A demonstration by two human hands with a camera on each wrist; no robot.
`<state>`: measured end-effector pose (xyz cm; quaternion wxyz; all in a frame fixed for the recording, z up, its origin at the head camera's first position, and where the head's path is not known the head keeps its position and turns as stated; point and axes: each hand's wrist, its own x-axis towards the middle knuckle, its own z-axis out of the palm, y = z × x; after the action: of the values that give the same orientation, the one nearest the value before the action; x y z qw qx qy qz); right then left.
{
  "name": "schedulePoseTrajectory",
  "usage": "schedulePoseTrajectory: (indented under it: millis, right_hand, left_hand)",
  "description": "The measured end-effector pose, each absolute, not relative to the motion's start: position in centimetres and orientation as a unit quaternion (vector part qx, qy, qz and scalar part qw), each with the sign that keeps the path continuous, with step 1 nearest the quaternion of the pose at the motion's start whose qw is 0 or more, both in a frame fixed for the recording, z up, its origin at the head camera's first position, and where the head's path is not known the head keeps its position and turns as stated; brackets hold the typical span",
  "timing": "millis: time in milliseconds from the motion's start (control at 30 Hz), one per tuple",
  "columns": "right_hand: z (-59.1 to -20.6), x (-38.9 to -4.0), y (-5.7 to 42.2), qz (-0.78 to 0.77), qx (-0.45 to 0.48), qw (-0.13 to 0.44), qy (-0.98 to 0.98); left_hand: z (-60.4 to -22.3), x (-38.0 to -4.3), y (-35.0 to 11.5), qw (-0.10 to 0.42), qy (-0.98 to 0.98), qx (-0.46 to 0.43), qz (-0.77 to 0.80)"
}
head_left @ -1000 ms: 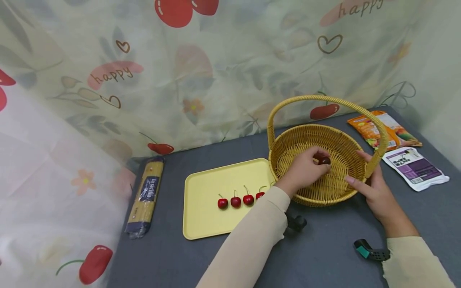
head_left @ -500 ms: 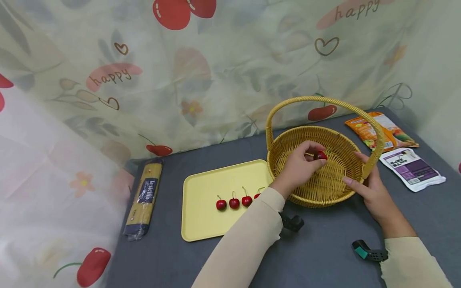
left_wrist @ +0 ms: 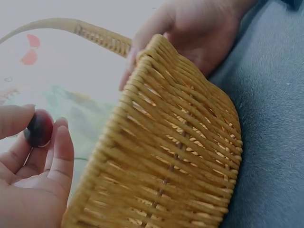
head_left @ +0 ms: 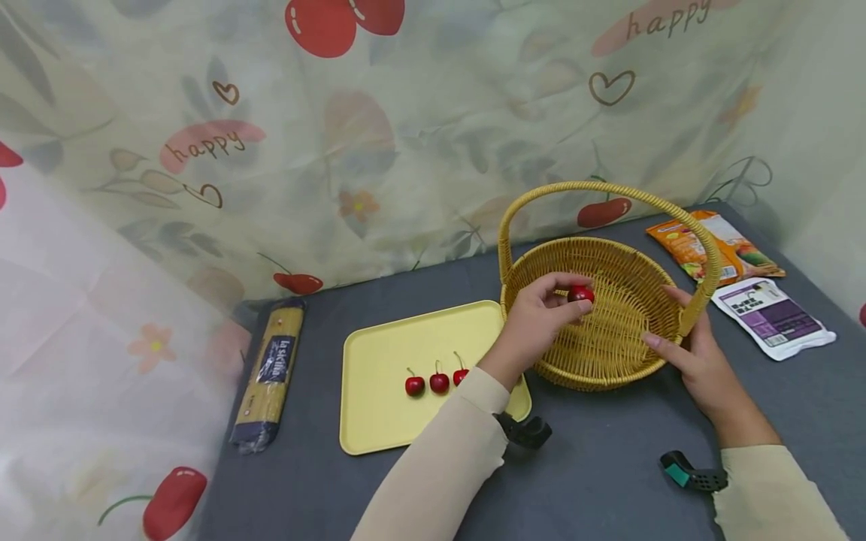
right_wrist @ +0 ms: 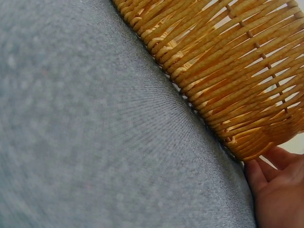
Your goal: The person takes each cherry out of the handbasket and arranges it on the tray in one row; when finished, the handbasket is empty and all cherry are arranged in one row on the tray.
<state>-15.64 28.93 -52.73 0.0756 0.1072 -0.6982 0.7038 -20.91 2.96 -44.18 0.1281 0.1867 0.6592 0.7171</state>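
Note:
My left hand [head_left: 531,319] pinches a dark red cherry [head_left: 580,294] between thumb and fingers, over the left part of the wicker basket [head_left: 629,361]. In the left wrist view the cherry [left_wrist: 40,128] is raised beside the basket's woven wall [left_wrist: 161,142]. My right hand [head_left: 707,361] grips the basket's right side near the handle base, thumb over the rim. From the right wrist its fingers [right_wrist: 280,156] show against the basket's lower edge. Three cherries [head_left: 439,383] with stems lie in a row on the yellow tray [head_left: 379,346], the rightmost partly hidden by my left sleeve.
A pack of spaghetti [head_left: 271,372] lies left of the tray. Right of the basket are an orange food bag [head_left: 731,248] and a white and purple pouch [head_left: 774,315]. The basket's tall handle [head_left: 609,188] arches above it. A printed curtain [head_left: 406,150] hangs behind the grey table.
My left hand has moved left with the cherry, from the basket's middle toward its left rim. The sleeve now covers a fourth cherry seen before. The right hand keeps its hold.

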Motion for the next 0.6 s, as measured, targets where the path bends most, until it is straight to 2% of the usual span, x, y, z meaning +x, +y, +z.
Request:
schedulePoseTrajectory:
  millis: [600]
  right_hand:
    - [-52.7, -15.7, 28.9, 0.715, 0.108, 0.073, -0.687]
  left_hand:
    - [-44.4, -17.6, -3.4, 0.113, 0.607, 0.194, 0.762]
